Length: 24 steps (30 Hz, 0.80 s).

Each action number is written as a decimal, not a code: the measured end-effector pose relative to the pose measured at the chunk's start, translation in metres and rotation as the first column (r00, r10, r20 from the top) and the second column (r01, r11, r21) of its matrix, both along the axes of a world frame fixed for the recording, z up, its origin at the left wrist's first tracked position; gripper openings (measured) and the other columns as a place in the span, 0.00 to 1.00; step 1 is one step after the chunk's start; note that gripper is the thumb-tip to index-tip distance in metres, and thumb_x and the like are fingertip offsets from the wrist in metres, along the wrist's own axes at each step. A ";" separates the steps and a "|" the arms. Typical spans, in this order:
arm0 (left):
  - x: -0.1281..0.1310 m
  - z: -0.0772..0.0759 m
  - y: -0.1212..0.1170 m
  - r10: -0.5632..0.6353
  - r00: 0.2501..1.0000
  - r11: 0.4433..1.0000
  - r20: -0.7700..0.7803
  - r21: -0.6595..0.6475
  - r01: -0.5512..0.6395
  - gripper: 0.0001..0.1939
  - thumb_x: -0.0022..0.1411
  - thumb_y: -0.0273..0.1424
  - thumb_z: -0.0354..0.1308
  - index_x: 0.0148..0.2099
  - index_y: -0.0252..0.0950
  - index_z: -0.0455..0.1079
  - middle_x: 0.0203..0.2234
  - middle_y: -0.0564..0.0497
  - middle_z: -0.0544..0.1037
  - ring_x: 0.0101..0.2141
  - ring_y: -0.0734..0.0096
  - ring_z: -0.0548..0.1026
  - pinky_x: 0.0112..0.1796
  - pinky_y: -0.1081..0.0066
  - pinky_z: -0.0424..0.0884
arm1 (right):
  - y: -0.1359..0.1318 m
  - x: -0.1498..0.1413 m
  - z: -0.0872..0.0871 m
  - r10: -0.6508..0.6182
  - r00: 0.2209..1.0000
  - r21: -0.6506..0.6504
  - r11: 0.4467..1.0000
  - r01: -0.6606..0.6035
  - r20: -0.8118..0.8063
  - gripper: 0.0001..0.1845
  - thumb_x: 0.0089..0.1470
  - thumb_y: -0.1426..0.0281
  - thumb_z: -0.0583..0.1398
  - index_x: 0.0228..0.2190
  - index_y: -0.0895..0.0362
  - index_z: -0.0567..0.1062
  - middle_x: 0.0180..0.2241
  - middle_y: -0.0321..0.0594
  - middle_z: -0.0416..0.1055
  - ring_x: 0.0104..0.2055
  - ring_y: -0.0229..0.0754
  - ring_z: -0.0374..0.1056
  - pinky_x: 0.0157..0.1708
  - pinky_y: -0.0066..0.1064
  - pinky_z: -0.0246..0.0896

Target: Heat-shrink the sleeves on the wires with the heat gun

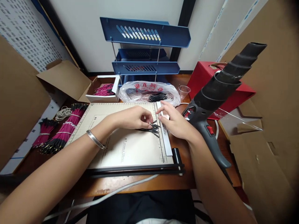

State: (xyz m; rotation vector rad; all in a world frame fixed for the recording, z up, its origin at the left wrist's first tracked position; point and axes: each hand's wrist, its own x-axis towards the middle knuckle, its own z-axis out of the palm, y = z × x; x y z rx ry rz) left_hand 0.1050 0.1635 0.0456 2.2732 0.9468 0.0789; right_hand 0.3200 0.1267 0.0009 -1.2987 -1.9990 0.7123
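Observation:
A bunch of short, thin black wires (153, 129) lies on the cream board of a paper cutter (112, 140). My left hand (134, 117), with a silver bracelet at its wrist, is curled over the bunch from the left. Its thumb rests against the wires, and the other fingers bend inward, partly hiding them. Across from it, my right hand (175, 123) has its thumb and forefinger apart at the white strip (165, 133) labelled as a cutter. No object shows between the right fingers.
At the right stands a grey heat gun (205, 109), nozzle up, before a red box (203, 74). Bundled magenta-and-black wires (67, 130) lie left. Behind the cutter are an open carton (102, 98), a plastic bag (137, 96), a clear cup (184, 90) and blue trays (144, 67).

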 end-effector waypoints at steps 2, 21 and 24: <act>-0.002 -0.005 0.003 0.007 0.999 1.000 0.051 -0.014 -0.006 0.10 0.61 0.34 0.62 0.40 0.34 0.78 0.28 0.53 0.78 0.29 0.72 0.72 0.32 0.73 0.64 | -0.005 0.002 -0.002 0.053 0.998 -0.032 0.998 -0.053 0.021 0.08 0.62 0.66 0.57 0.43 0.53 0.72 0.73 0.53 0.50 0.77 0.51 0.40 0.71 0.58 0.40; -0.009 -0.025 -0.010 0.098 0.975 0.981 0.198 0.144 -0.128 0.06 0.63 0.32 0.63 0.37 0.33 0.78 0.27 0.52 0.78 0.28 0.72 0.72 0.32 0.72 0.63 | -0.005 0.004 -0.006 0.064 0.986 0.215 0.972 -0.096 0.151 0.03 0.56 0.70 0.62 0.30 0.55 0.77 0.67 0.51 0.63 0.74 0.56 0.50 0.72 0.59 0.42; -0.006 -0.028 -0.011 0.100 0.975 0.977 0.198 0.165 -0.134 0.06 0.64 0.32 0.64 0.37 0.34 0.78 0.25 0.53 0.77 0.27 0.73 0.70 0.32 0.72 0.62 | -0.004 0.004 -0.005 0.065 0.985 0.204 0.974 -0.098 0.161 0.04 0.55 0.70 0.62 0.29 0.55 0.78 0.66 0.51 0.64 0.73 0.57 0.53 0.71 0.60 0.45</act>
